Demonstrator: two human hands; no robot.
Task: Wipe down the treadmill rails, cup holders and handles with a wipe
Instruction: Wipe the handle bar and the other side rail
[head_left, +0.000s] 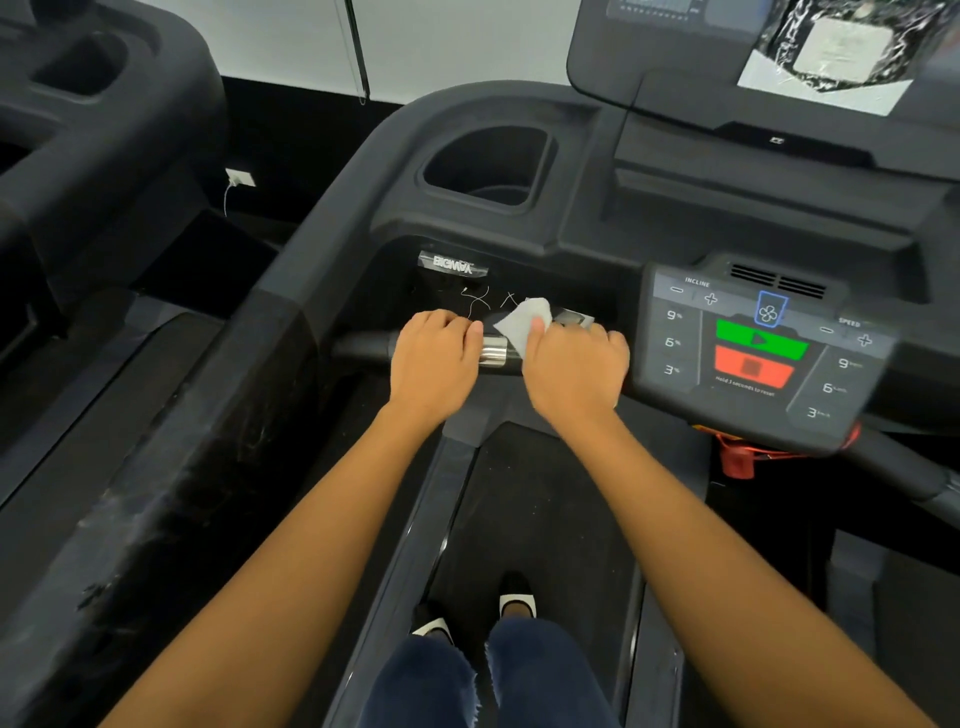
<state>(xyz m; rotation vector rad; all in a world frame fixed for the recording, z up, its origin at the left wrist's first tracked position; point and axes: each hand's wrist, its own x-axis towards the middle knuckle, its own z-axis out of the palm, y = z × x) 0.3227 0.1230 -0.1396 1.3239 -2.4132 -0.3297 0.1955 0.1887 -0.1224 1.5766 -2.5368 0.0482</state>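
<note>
A black front handle bar (363, 347) with a shiny metal sensor band (493, 352) runs across the treadmill below the console. My left hand (434, 358) grips the bar left of the band, fingers curled over it. Just to the right, my right hand (574, 366) wraps the bar with a white wipe (522, 322) pressed under its fingers; a corner of the wipe sticks up past the thumb. The left cup holder (488, 166) is a deep black recess above the hands. The left side rail (244, 395) slants down toward the lower left.
The control panel (758, 353) with green and red buttons sits right of my hands, a red safety clip (737, 460) hanging below it. A second treadmill (88, 130) stands at the left. My feet stand on the belt (524, 519). A plastic-wrapped packet (841, 47) lies on the display.
</note>
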